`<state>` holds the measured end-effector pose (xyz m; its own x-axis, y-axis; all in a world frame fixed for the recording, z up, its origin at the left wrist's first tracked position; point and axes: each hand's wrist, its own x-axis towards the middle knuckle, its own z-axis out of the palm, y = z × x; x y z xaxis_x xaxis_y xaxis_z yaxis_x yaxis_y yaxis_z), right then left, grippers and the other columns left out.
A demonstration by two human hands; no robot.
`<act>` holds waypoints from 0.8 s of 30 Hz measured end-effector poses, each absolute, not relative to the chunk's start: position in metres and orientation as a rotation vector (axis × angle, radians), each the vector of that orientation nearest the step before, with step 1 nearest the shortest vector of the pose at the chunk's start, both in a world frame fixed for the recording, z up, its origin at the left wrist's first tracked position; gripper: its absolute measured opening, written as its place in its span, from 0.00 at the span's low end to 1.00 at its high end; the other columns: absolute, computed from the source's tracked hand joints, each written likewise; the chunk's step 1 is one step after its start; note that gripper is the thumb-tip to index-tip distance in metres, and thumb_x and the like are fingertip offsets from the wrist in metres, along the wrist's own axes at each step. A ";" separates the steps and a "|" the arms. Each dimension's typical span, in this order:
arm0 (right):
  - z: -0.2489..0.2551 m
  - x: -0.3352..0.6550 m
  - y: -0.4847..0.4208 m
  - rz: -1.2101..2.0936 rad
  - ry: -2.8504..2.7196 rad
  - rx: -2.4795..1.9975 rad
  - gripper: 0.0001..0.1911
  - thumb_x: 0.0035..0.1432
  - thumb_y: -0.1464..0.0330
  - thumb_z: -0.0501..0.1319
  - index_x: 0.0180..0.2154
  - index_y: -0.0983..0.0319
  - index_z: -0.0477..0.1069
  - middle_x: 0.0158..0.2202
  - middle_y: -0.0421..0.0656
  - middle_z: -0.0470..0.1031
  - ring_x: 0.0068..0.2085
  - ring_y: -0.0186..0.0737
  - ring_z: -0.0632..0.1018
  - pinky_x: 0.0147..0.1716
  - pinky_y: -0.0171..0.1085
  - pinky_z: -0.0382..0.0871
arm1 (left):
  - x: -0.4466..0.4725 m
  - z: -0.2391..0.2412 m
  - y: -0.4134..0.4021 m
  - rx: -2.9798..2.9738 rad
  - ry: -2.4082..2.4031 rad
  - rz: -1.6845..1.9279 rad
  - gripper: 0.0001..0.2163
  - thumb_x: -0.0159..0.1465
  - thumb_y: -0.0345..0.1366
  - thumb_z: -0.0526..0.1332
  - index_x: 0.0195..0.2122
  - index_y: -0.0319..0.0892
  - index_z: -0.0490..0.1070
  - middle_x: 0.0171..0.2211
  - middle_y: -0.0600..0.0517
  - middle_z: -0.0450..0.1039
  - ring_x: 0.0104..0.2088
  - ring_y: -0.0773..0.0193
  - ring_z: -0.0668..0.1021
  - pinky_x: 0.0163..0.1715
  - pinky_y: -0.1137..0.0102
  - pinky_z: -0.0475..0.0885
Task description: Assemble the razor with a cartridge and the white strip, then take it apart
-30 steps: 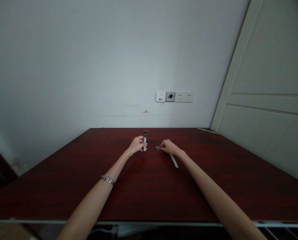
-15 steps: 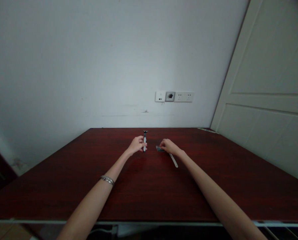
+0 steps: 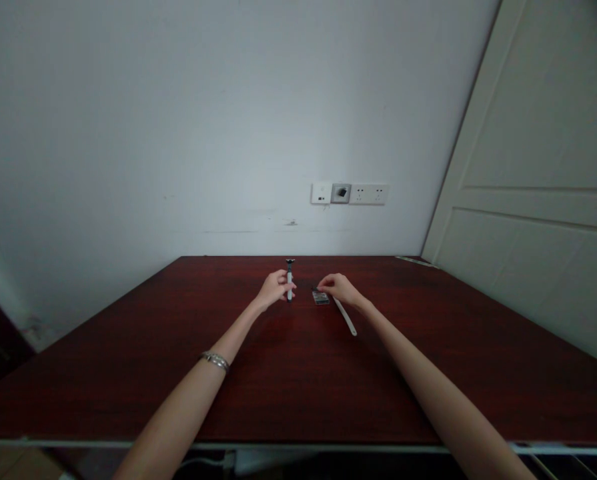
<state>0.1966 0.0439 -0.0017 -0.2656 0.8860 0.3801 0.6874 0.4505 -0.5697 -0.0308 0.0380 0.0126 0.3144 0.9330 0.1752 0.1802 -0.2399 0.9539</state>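
Fingers of the left hand [image 3: 273, 290] are closed around the pale handle of a razor [image 3: 289, 279], left of the small clear case [image 3: 321, 299]; fingers of the right hand [image 3: 340, 289] are pinched nearly together on a small dark piece [image 3: 315, 289] at the case's far edge; a pale strip [image 3: 347, 319] lies right of the case on the worktop [image 3: 288, 387].

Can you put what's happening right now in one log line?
left hand: holding razor | right hand: at dark piece and clear case, grip unclear | table: white strip near right hand
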 end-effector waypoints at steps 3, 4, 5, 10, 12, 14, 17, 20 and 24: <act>0.002 0.191 0.041 0.454 -1.974 -1.227 0.09 0.48 0.66 0.60 0.28 0.65 0.75 0.28 0.44 0.77 0.31 0.37 0.75 0.31 0.33 0.66 | -0.030 0.014 0.036 1.657 1.015 1.028 0.09 0.55 0.27 0.58 0.36 0.39 0.62 0.31 0.48 0.73 0.23 0.66 0.77 0.18 0.75 0.70; 0.002 0.189 0.040 0.480 -1.959 -1.197 0.09 0.48 0.65 0.60 0.28 0.65 0.75 0.28 0.44 0.77 0.30 0.37 0.75 0.31 0.33 0.67 | -0.030 0.014 0.036 1.656 1.007 1.030 0.09 0.55 0.27 0.58 0.36 0.39 0.62 0.31 0.48 0.73 0.23 0.65 0.77 0.18 0.75 0.70; 0.003 0.187 0.039 0.503 -1.946 -1.168 0.10 0.49 0.65 0.60 0.28 0.65 0.74 0.28 0.44 0.76 0.30 0.37 0.75 0.30 0.33 0.67 | -0.030 0.015 0.035 1.652 0.998 1.030 0.09 0.55 0.28 0.58 0.37 0.39 0.62 0.31 0.48 0.73 0.23 0.65 0.77 0.18 0.75 0.70; 0.004 0.175 0.030 0.582 -1.911 -1.047 0.11 0.52 0.61 0.57 0.31 0.64 0.68 0.27 0.42 0.74 0.28 0.35 0.75 0.26 0.33 0.69 | -0.029 0.015 0.033 1.630 0.962 1.021 0.10 0.54 0.28 0.60 0.37 0.39 0.63 0.30 0.49 0.74 0.23 0.66 0.77 0.20 0.75 0.71; 0.005 0.172 0.026 0.651 -1.892 -0.995 0.11 0.53 0.61 0.56 0.32 0.63 0.66 0.28 0.42 0.73 0.28 0.35 0.76 0.26 0.33 0.70 | -0.028 0.014 0.034 1.629 0.953 1.016 0.10 0.54 0.28 0.60 0.37 0.39 0.63 0.30 0.49 0.74 0.23 0.66 0.77 0.20 0.75 0.71; 0.005 0.169 0.023 0.713 -1.873 -0.965 0.11 0.53 0.61 0.56 0.32 0.62 0.64 0.29 0.42 0.73 0.29 0.35 0.76 0.25 0.33 0.70 | -0.028 0.014 0.034 1.628 0.951 1.011 0.10 0.55 0.28 0.60 0.38 0.39 0.63 0.30 0.49 0.74 0.23 0.67 0.77 0.20 0.75 0.71; 0.006 0.168 0.021 0.747 -1.860 -0.960 0.11 0.53 0.61 0.57 0.32 0.62 0.63 0.28 0.41 0.73 0.29 0.35 0.76 0.24 0.32 0.71 | -0.028 0.015 0.034 1.630 0.958 1.006 0.10 0.55 0.28 0.60 0.37 0.39 0.63 0.30 0.48 0.74 0.23 0.68 0.76 0.20 0.76 0.70; 0.006 0.168 0.021 0.748 -1.851 -0.965 0.12 0.51 0.60 0.59 0.31 0.63 0.64 0.27 0.40 0.72 0.29 0.35 0.76 0.23 0.31 0.70 | -0.028 0.015 0.034 1.635 0.969 1.009 0.10 0.54 0.28 0.60 0.37 0.39 0.63 0.30 0.48 0.74 0.23 0.68 0.77 0.20 0.76 0.70; 0.006 0.169 0.022 0.757 -1.834 -0.970 0.12 0.49 0.61 0.61 0.30 0.63 0.65 0.24 0.39 0.71 0.27 0.34 0.75 0.22 0.31 0.69 | -0.028 0.015 0.034 1.641 0.968 1.007 0.10 0.54 0.28 0.60 0.37 0.39 0.63 0.30 0.49 0.74 0.23 0.66 0.77 0.19 0.75 0.70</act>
